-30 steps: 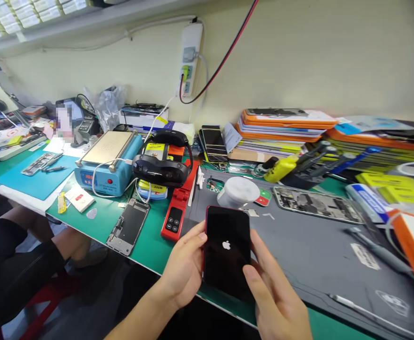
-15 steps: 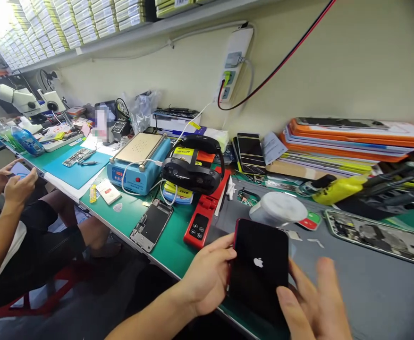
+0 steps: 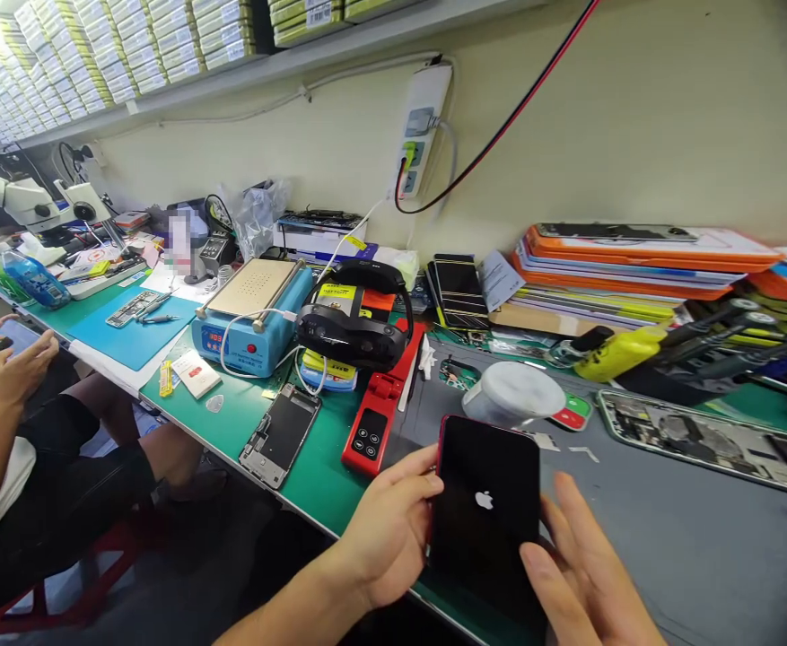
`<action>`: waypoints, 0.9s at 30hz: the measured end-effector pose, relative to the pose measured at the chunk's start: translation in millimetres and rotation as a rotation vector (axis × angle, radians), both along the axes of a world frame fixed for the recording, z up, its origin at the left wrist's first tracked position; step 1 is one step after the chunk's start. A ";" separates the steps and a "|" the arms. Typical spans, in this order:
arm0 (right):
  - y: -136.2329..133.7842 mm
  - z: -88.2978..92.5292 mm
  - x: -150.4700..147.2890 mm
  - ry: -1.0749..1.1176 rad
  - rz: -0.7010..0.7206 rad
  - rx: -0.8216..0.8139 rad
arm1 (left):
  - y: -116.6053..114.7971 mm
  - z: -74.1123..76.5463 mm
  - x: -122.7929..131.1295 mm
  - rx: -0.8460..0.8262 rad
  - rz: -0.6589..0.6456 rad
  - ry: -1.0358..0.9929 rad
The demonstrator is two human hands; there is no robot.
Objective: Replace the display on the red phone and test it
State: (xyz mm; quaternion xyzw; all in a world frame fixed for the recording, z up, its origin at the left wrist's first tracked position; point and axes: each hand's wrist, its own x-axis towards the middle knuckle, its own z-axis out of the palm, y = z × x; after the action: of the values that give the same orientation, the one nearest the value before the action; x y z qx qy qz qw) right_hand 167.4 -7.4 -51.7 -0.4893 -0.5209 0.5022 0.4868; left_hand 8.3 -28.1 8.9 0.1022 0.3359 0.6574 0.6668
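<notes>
I hold a red-edged smartphone (image 3: 484,511) over the front edge of the bench; its black screen shows a white logo. My left hand (image 3: 389,529) grips its left side, thumb on the edge. My right hand (image 3: 585,579) cups the phone's lower right corner, fingers partly spread beside and under it. Just beyond the phone a white round lid (image 3: 514,392) rests on the dark grey work mat (image 3: 668,529).
On the green bench mat (image 3: 319,471) lie a red tool (image 3: 380,417), an opened phone frame (image 3: 278,435), a blue heating plate (image 3: 251,318) and a black headset (image 3: 353,327). Another opened phone (image 3: 709,441) lies right. A seated person (image 3: 3,422) at left holds a phone.
The view swung left and up, bringing the seated person into sight. My right hand slid from the phone's right edge down to its lower right corner; the phone stays in my left hand.
</notes>
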 end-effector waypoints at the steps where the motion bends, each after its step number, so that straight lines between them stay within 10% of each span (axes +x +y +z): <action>1: -0.1 0.7 0.3 -0.002 0.001 -0.016 | -0.1 0.7 -0.1 0.003 0.000 0.004; 27: -0.8 18.9 -8.7 -0.016 0.042 0.060 | 0.2 4.4 -3.5 0.004 -0.015 0.045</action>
State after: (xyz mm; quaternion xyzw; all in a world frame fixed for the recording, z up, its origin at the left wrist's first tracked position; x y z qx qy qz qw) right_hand 158.6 -8.2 -32.9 -0.4673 -0.5499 0.4926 0.4864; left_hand 4.7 -27.9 13.2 0.1211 0.3487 0.6506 0.6636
